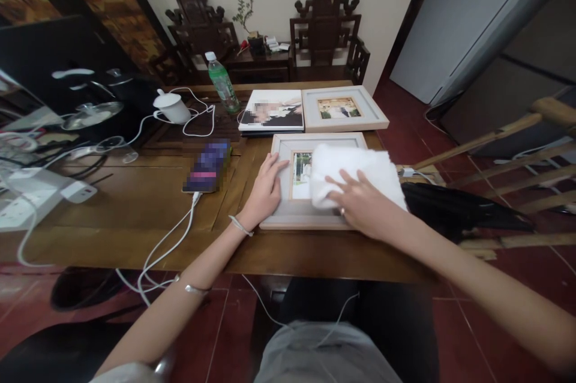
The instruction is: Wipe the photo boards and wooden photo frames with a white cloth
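Note:
A picture frame (315, 220) with a pale wooden rim and grey mat lies flat near the table's front edge, a small photo (301, 177) showing at its centre. My left hand (267, 188) holds its left side, fingers over the rim and mat. On the right half, a folded white towel (375, 167) covers part of the photo and mat. My right hand (360, 198) grips the towel from above, fingers somewhat spread, pressing it against the frame. Behind lie a second frame (378, 114) and a photo panel (270, 95) stacked on something dark.
Left of the frame, a phone (207, 167) is plugged into a white cable. Farther left are a power strip (31, 197), a lidded white cup (173, 108) and a green-labelled bottle (222, 83). A wooden chair (495, 125) and a black item (454, 209) stand at right.

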Action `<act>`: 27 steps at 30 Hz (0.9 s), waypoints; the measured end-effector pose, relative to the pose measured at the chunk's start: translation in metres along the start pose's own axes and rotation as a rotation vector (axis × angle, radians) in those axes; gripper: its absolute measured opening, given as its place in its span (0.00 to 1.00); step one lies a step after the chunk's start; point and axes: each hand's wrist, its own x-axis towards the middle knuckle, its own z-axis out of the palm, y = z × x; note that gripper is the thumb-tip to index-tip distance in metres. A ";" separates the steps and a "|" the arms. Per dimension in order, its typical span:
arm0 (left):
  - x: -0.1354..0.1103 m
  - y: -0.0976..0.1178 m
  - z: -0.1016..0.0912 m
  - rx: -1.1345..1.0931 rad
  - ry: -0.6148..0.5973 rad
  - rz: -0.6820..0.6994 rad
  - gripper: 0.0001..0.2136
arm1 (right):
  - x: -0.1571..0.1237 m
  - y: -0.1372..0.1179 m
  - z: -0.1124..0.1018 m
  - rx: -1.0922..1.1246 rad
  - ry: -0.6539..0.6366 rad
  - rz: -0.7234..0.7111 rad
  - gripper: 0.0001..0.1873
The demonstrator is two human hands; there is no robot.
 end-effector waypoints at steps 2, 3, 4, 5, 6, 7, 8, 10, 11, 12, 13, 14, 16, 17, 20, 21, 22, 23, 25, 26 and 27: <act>0.000 0.000 0.000 -0.001 0.002 -0.002 0.21 | -0.023 -0.027 -0.014 0.092 -0.055 -0.066 0.22; 0.000 0.000 0.000 0.000 0.002 -0.002 0.21 | -0.031 -0.038 -0.019 0.133 -0.074 -0.103 0.22; 0.000 0.000 0.000 0.003 0.002 -0.001 0.21 | -0.036 -0.045 -0.023 0.164 -0.088 -0.129 0.22; 0.000 0.000 0.000 0.006 0.002 0.001 0.21 | -0.038 -0.050 -0.024 0.184 -0.093 -0.145 0.22; 0.000 -0.001 0.000 0.009 0.002 0.004 0.21 | -0.037 -0.052 -0.022 0.193 -0.087 -0.150 0.22; 0.000 -0.001 0.000 0.012 0.001 0.007 0.21 | -0.033 -0.049 -0.019 0.193 -0.074 -0.144 0.23; 0.000 -0.001 0.000 0.016 -0.001 0.011 0.21 | -0.026 -0.043 -0.014 0.186 -0.053 -0.130 0.24; 0.000 -0.002 -0.001 0.020 -0.007 0.016 0.21 | -0.007 -0.020 -0.002 0.156 -0.001 -0.098 0.25; 0.001 -0.002 -0.001 0.021 -0.011 0.016 0.21 | 0.004 -0.004 0.004 0.130 0.023 -0.078 0.24; 0.001 -0.002 -0.002 0.021 -0.014 0.014 0.21 | 0.016 0.013 0.008 0.092 0.034 -0.058 0.24; 0.001 -0.002 -0.002 0.020 -0.017 0.012 0.21 | 0.027 0.030 0.012 0.058 0.053 -0.031 0.23; 0.001 -0.001 -0.002 0.018 -0.018 0.008 0.20 | 0.038 0.046 0.014 0.019 0.069 -0.007 0.24; 0.001 -0.001 -0.003 0.016 -0.020 0.004 0.20 | 0.055 0.071 0.017 -0.034 0.115 0.067 0.24; 0.001 -0.001 -0.003 0.015 -0.020 0.003 0.20 | 0.061 0.077 0.018 -0.046 0.129 0.092 0.23; 0.001 -0.001 -0.002 0.013 -0.012 0.002 0.20 | 0.063 0.069 0.020 -0.039 0.118 0.105 0.21; 0.001 -0.001 -0.002 0.012 -0.009 0.001 0.20 | 0.058 0.059 0.020 -0.030 0.099 0.092 0.21; 0.000 -0.001 -0.002 0.011 -0.006 -0.002 0.21 | 0.050 0.046 0.018 -0.015 0.078 0.076 0.20; 0.000 -0.001 -0.001 0.010 -0.005 -0.003 0.21 | 0.040 0.031 0.015 0.009 0.051 0.052 0.20; 0.000 -0.001 -0.001 0.008 -0.006 -0.003 0.21 | 0.016 -0.001 0.006 0.078 0.003 -0.002 0.22; 0.000 -0.001 -0.001 0.008 -0.006 -0.003 0.21 | 0.004 -0.016 -0.001 0.127 -0.041 -0.053 0.22; 0.000 -0.001 -0.001 0.009 -0.007 -0.003 0.21 | -0.007 -0.029 -0.007 0.176 -0.079 -0.094 0.23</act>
